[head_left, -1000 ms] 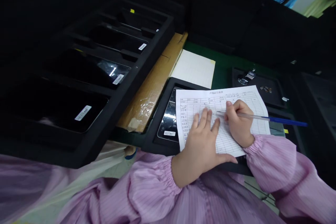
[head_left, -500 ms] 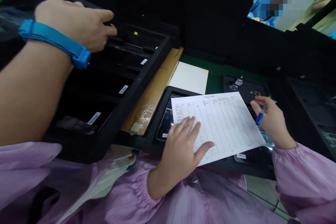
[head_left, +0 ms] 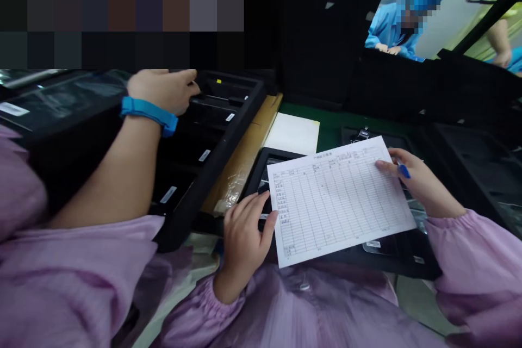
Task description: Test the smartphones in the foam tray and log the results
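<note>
A white printed form (head_left: 342,206), ruled into a table, lies tilted above a black tray (head_left: 424,267). My right hand (head_left: 424,185) grips its upper right edge, thumb on top, and also keeps a pen with a blue end (head_left: 403,172) between the fingers. At the form's left edge is my left hand (head_left: 244,234), fingers stretched and thumb apart, the thumb tip at the paper's edge. Whether that thumb touches the sheet, I cannot tell. Under the form, dark glass panels with white labels (head_left: 373,244) show in part.
A co-worker's arm with a blue wristband (head_left: 149,114) reaches over a black slotted tray (head_left: 240,119) on the left. Beside that tray lie a brown cardboard strip (head_left: 232,179) and a white pad (head_left: 293,133). Black partitions (head_left: 318,27) stand behind. Another person in blue (head_left: 391,27) sits beyond.
My left hand has slid off the form to its left edge. My right hand has moved from above the small parts onto the form's edge. The co-worker's hand appears further right and lower.
</note>
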